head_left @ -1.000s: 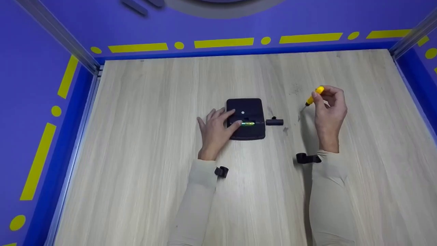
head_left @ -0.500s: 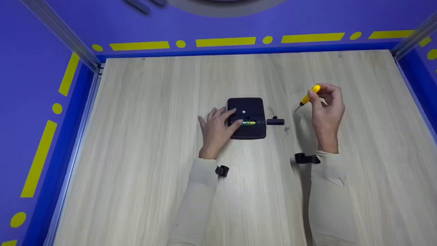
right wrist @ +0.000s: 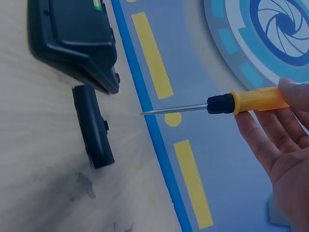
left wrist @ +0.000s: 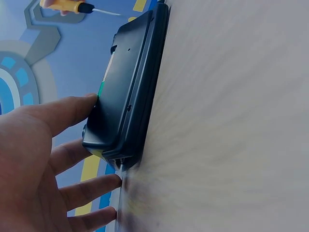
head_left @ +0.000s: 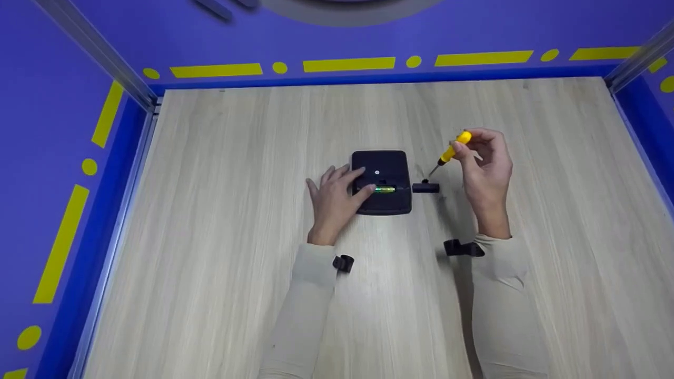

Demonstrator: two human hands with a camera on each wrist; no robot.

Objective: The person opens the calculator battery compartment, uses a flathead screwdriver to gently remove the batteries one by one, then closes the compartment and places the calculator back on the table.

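Note:
A flat black device [head_left: 393, 162] lies on the table with its battery compartment uncovered. Inside is a green and yellow battery [head_left: 386, 189]. My left hand [head_left: 334, 201] rests at the device's left side with fingers spread, thumb tip right at the battery's left end and forefinger on the black face. Pinched between thumb and fingers of my right hand [head_left: 491, 171] is a yellow-handled screwdriver [right wrist: 257, 100]. Its metal shaft points down and left, the tip overlapping the area just above a small black battery cover [head_left: 426, 188] in the head view. That cover lies just right of the device.
The wood-grain table [head_left: 231, 221] runs back to a blue wall [head_left: 347, 45] with yellow dashes and dots. More blue panels and metal posts [head_left: 89, 47] border the sides. Dark smudges [right wrist: 86, 184] mark the tabletop near the battery cover.
My right hand has moved left with the screwdriver, from right of the battery cover to close above it. The left hand and the device stay in place.

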